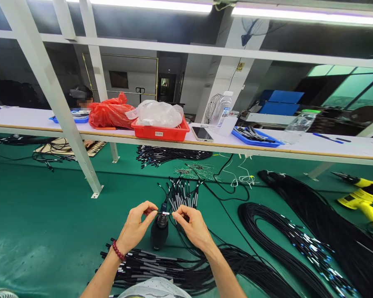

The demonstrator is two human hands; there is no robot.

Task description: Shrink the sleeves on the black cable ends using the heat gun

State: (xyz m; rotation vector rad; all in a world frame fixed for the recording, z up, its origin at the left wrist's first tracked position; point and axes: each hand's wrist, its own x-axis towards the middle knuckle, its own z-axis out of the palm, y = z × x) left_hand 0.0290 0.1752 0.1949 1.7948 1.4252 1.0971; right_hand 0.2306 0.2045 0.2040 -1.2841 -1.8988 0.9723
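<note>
My left hand (137,225), with a dark red bead bracelet at the wrist, pinches a thin black cable end between thumb and forefinger. My right hand (191,225) pinches the other side of the same piece, close to a small white section (165,213) showing between the fingertips. Just beneath stands a black rounded device (159,236) with a round nozzle-like top; its exact kind is unclear. Behind the hands lies a fan of black cables with grey sleeves (186,198). Another bundle of grey-sleeved cables (152,267) lies beneath my forearms.
More black cable bundles (267,223) cover the green mat (49,223) to the right, beside a yellow heat gun (360,203). A white shelf crosses ahead, bearing a red tray (161,133), phone (202,133), bottle (225,107) and blue tray (257,140). A person sits beyond, far left.
</note>
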